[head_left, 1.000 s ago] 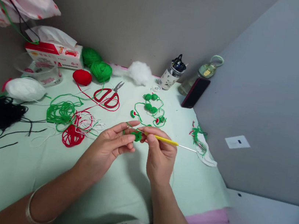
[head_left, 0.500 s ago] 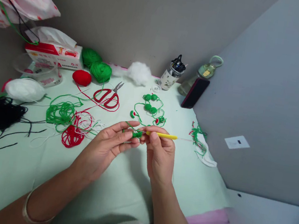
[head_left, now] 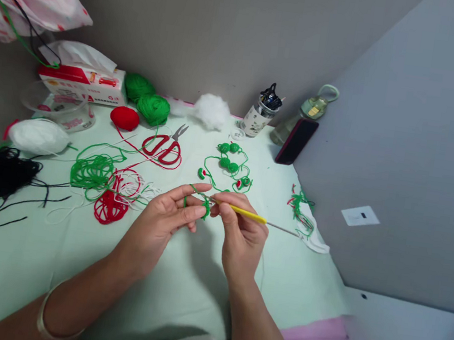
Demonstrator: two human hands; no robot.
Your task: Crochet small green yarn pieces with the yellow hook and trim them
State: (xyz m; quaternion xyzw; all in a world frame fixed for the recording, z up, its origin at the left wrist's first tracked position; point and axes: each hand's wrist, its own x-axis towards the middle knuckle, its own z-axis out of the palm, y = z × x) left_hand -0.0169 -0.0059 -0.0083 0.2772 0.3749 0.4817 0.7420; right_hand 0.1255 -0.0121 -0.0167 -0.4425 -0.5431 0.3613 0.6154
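Note:
My left hand (head_left: 165, 219) pinches a small green crochet piece (head_left: 206, 208) between thumb and fingers, with green yarn running over its raised index finger. In my right hand (head_left: 242, 234) is a crochet hook (head_left: 248, 214) with a yellow grip, held much like a pen. Its metal tip reaches left to the green piece, and the other metal end sticks out to the right. Just beyond the hands lie several small green crocheted balls (head_left: 224, 162) with yarn tails. Two little pieces there, one of them a red, white and green piece (head_left: 202, 173), show mixed colours.
Red-handled scissors (head_left: 169, 153) lie beyond my left hand. Loose green yarn (head_left: 94, 172), red yarn (head_left: 110, 208) and black yarn (head_left: 9, 173) spread at left. A tissue box (head_left: 83, 82), white stuffing (head_left: 211, 111), a pen cup (head_left: 256, 119) and a phone (head_left: 297, 141) line the back.
The hook has tilted, its right end now lower, and more of its metal shaft shows at right. The green piece has turned from lying sideways to hanging more upright in my left fingers.

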